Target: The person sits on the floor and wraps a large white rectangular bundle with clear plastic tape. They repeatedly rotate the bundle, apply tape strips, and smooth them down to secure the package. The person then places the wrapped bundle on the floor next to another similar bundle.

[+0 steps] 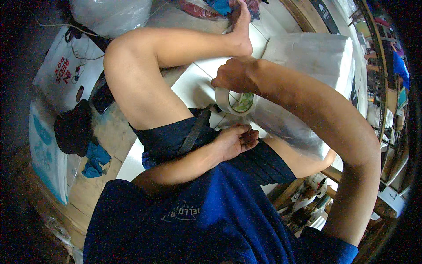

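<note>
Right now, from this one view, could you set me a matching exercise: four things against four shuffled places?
1. Left hand
2. Tape roll
3. Black hat
4. Plastic-wrapped bundle

A. At far left, by a crumpled blue cloth
B. Just below the right hand in the picture
C. Over the dark shorts
D. Partly covered by the right forearm

Pairs: 1-C, 2-B, 3-A, 4-D

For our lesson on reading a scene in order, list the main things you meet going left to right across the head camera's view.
Dark hat-like item → bent bare knee → tape roll → clear plastic-wrapped bundle → bright blue item near the right edge.
</note>
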